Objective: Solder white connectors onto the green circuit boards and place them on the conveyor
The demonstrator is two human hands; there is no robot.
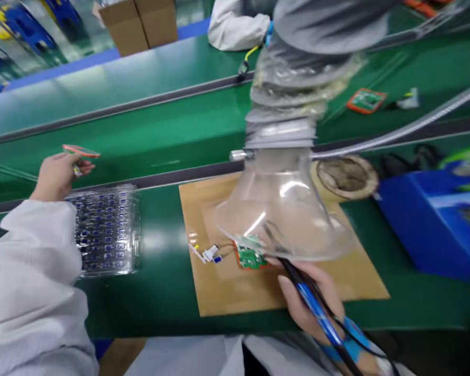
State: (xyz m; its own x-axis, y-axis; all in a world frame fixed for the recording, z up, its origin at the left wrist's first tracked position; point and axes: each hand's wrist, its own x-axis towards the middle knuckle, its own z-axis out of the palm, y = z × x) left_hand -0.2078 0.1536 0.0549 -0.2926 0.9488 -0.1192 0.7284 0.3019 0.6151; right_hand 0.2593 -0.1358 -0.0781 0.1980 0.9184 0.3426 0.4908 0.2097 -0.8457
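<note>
My left hand (58, 175) reaches out over the far edge of a clear tray of small parts (104, 230) and pinches a small flat red-edged board (81, 151). My right hand (311, 297) grips a blue and black soldering iron (317, 308), whose tip points at a small green circuit board (251, 257) lying on a brown mat (227, 282). White wires with small connectors (207, 253) trail left from that board. A clear funnel-shaped fume hood (285, 209) hangs over the mat and partly hides the board.
A green conveyor belt (141, 130) runs across behind the mat. Another person's white sleeve (237, 26) rests at the far side. A cardboard box (141, 23) stands at the back, a blue bin (426, 219) at the right, a brownish sponge holder (347, 177) beside the hood.
</note>
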